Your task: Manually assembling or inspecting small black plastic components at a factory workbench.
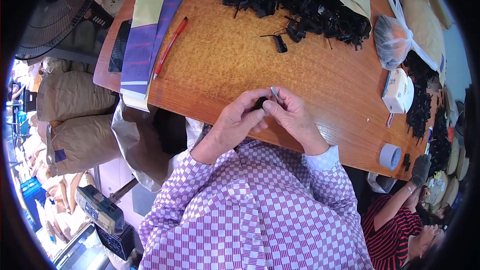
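Observation:
My left hand (pixel 231 121) is closed around a small black part (pixel 259 103), held just over the near edge of the wooden table (pixel 215 65). Against it, my right hand (pixel 294 117) is closed too, its thumb pressed toward the part. A thin, light-coloured tool like a small blade (pixel 274 92) sticks up between the right fingers; its lower end is hidden. Farther off lies a heap of black plastic parts (pixel 300 12) with thin stems. One loose black part (pixel 280 44) rests in front of that heap.
Purple-and-yellow papers (pixel 145 40), a red pen (pixel 171 45) and a dark phone (pixel 120 45) lie on the left. On the right are a knotted plastic bag (pixel 392 45), a white box (pixel 397 90) and a tape roll (pixel 390 156). A co-worker in a striped shirt (pixel 392 227) sits at lower right.

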`<action>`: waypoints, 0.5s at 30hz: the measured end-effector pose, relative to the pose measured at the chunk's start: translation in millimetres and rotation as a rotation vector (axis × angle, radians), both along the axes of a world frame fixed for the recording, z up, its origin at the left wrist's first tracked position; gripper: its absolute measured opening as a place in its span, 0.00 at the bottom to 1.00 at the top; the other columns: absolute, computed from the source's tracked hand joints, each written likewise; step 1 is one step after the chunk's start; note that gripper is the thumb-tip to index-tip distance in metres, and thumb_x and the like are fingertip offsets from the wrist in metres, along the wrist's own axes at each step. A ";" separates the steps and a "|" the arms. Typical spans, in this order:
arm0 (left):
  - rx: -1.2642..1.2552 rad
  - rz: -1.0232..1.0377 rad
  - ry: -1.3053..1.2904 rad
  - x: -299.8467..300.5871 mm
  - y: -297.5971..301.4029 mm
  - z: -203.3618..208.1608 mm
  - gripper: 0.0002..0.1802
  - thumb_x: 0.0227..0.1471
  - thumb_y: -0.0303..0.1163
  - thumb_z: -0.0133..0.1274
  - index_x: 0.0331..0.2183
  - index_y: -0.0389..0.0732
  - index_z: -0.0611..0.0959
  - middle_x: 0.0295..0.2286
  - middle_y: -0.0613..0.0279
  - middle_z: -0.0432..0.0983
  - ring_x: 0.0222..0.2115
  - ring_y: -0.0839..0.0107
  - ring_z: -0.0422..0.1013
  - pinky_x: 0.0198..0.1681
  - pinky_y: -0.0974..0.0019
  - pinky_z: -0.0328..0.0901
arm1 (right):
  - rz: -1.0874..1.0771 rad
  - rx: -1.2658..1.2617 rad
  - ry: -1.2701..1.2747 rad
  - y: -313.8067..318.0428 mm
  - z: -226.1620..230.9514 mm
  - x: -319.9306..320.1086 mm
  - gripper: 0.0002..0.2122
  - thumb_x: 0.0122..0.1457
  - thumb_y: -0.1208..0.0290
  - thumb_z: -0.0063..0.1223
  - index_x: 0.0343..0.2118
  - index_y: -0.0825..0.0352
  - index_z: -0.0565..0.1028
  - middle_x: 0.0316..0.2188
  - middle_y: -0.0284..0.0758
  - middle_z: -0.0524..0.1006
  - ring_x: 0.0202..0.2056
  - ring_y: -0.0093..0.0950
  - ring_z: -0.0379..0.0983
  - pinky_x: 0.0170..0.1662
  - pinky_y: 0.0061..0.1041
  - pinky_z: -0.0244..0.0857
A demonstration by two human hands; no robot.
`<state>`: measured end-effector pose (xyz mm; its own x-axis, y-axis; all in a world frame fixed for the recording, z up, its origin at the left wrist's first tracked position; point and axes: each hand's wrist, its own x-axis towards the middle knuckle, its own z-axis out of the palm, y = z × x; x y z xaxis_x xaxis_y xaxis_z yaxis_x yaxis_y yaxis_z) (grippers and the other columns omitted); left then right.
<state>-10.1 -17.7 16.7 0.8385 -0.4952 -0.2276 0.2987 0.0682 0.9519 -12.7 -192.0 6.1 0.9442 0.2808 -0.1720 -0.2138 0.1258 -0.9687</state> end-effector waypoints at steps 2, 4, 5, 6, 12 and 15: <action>0.038 0.017 -0.116 -2.9 -1.0 -7.8 0.19 0.58 0.22 0.42 0.52 0.37 0.69 0.38 0.58 0.73 0.33 0.73 0.73 0.34 0.73 0.70 | -0.015 -0.063 -0.027 4.1 -5.7 -1.6 0.09 0.61 0.69 0.51 0.42 0.68 0.72 0.26 0.22 0.69 0.27 0.10 0.64 0.26 0.09 0.54; 0.169 0.015 -0.267 -2.5 0.0 -4.6 0.19 0.58 0.21 0.42 0.52 0.36 0.69 0.38 0.55 0.73 0.35 0.71 0.74 0.36 0.71 0.70 | -0.029 -0.128 -0.054 8.7 -5.5 -3.0 0.09 0.61 0.69 0.51 0.42 0.67 0.72 0.25 0.22 0.69 0.25 0.10 0.62 0.25 0.09 0.53; 0.305 0.009 -0.419 -1.8 0.5 -3.0 0.19 0.57 0.20 0.42 0.52 0.36 0.68 0.39 0.52 0.73 0.37 0.68 0.74 0.38 0.69 0.71 | -0.069 -0.166 0.009 11.6 -2.0 -4.4 0.10 0.62 0.67 0.49 0.43 0.67 0.72 0.23 0.21 0.67 0.23 0.10 0.60 0.23 0.09 0.52; 0.300 0.015 -0.416 -2.4 0.6 -5.0 0.19 0.57 0.20 0.42 0.52 0.36 0.68 0.39 0.52 0.73 0.37 0.68 0.74 0.38 0.69 0.71 | -0.110 -0.203 0.072 14.5 2.1 -6.0 0.11 0.64 0.66 0.47 0.44 0.67 0.71 0.22 0.21 0.66 0.21 0.10 0.58 0.21 0.10 0.50; 0.236 0.181 -0.388 -3.4 7.0 -13.8 0.17 0.57 0.22 0.43 0.50 0.35 0.69 0.39 0.42 0.73 0.40 0.49 0.73 0.40 0.60 0.68 | -0.087 -0.015 0.240 35.1 18.2 -17.0 0.16 0.67 0.64 0.38 0.51 0.69 0.65 0.24 0.23 0.66 0.21 0.11 0.56 0.21 0.10 0.50; 0.260 0.199 -0.460 -1.6 10.3 -11.3 0.17 0.57 0.22 0.43 0.50 0.35 0.69 0.39 0.42 0.74 0.41 0.49 0.73 0.40 0.60 0.68 | -0.115 -0.032 0.239 43.8 17.7 -15.3 0.15 0.67 0.65 0.39 0.52 0.69 0.65 0.28 0.23 0.66 0.23 0.10 0.58 0.24 0.09 0.53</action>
